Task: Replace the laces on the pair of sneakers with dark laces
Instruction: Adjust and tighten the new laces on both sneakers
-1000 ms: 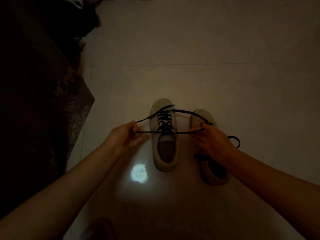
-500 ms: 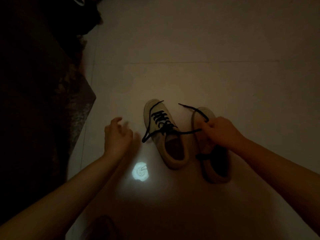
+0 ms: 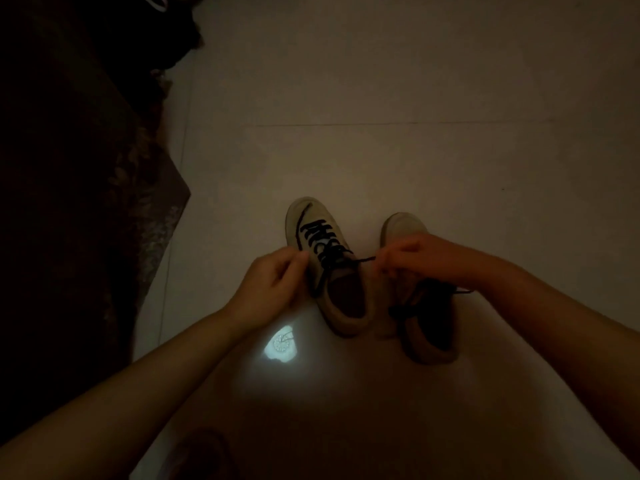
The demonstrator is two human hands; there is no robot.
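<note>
Head view: the left sneaker [image 3: 325,265], lying on the pale floor [image 3: 381,150], is being shown with its dark lace [image 3: 323,239] already threaded, while the right sneaker [image 3: 408,230] just beside it is judged still unfinished. One lace end is being pinched by the right hand [image 3: 412,259]. The left hand [image 3: 273,284], spread and empty half a second ago, is now being curled against the shoe's near-left side; its grip cannot be told.

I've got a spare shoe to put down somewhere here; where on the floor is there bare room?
The pale floor beyond both sneakers' toes is bare, as is the stretch right of the right sneaker. It is crowded between the left sneaker and its mate, where both hands work the dark lace; a dark rug borders the left.
</note>
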